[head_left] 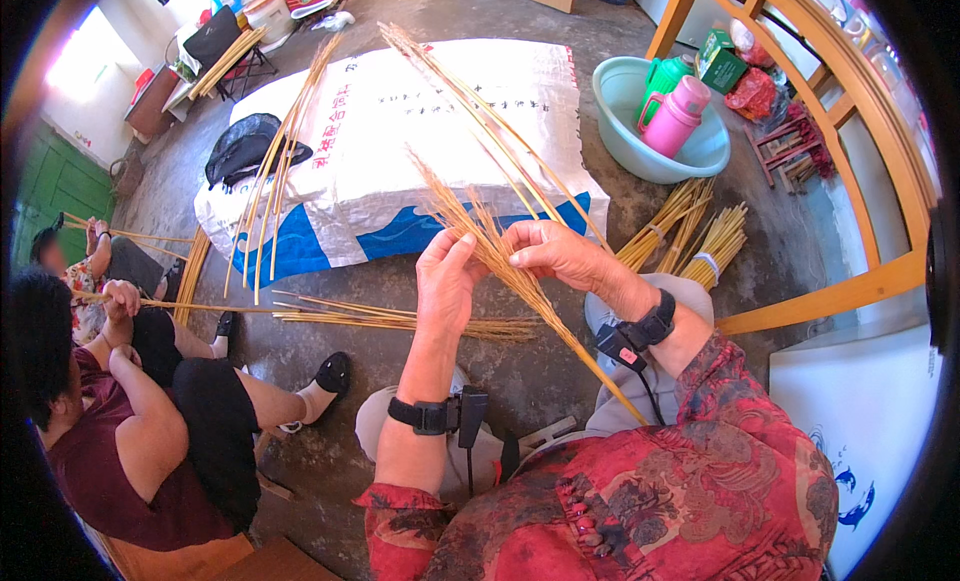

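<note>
A dried reed stalk (546,313) with a feathery tan head slants across my lap, its bare end running down to the right. My left hand (447,273) is closed on the head from the left side, thumb and fingertips pinching its strands. From the right, my right hand (565,256) also pinches the head, a short way off from the left. More loose stalks (400,323) lie on the floor beyond my left wrist, with their feathery ends toward me. A black strap is around each of my wrists.
A white and blue woven sheet (420,111) carries more stalks and a black bag (250,151). At right stand tied stalk bundles (718,243), a pale blue basin (610,111) with two flasks, and a wooden frame (850,291). Two people at left handle stalks.
</note>
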The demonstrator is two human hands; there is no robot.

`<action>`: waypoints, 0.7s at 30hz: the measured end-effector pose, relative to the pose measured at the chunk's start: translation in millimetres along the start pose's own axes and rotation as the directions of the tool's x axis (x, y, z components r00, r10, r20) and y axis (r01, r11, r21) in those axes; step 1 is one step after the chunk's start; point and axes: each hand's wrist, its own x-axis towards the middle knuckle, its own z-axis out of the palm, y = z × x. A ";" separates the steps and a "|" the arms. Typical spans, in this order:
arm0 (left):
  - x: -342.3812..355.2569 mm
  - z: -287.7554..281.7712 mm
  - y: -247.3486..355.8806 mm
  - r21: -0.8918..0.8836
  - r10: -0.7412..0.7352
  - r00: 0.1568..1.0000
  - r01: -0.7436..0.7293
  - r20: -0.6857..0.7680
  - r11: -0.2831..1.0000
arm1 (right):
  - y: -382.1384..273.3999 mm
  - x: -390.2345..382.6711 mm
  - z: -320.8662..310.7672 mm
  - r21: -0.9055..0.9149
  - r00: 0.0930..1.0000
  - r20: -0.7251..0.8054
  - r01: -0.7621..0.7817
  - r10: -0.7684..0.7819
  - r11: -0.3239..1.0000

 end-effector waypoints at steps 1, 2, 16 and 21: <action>0.2 -0.7 -0.7 0.005 -0.006 1.000 0.006 0.007 1.000 | -0.2 0.4 1.1 0.007 1.000 -0.005 0.013 -0.013 1.000; 0.3 -0.9 -1.4 0.005 -0.006 1.000 0.006 0.007 1.000 | -1.5 0.9 1.9 0.008 1.000 -0.005 0.012 -0.012 1.000; -2.5 7.1 -5.5 0.112 -0.060 0.998 0.062 -0.022 0.992 | -7.5 7.2 -6.7 -0.067 0.995 -0.103 -0.005 -0.002 0.998; -2.9 1.8 -5.8 0.056 -0.086 0.996 0.087 -0.008 0.995 | -4.7 8.8 -10.5 -0.018 0.994 -0.107 -0.017 0.015 1.000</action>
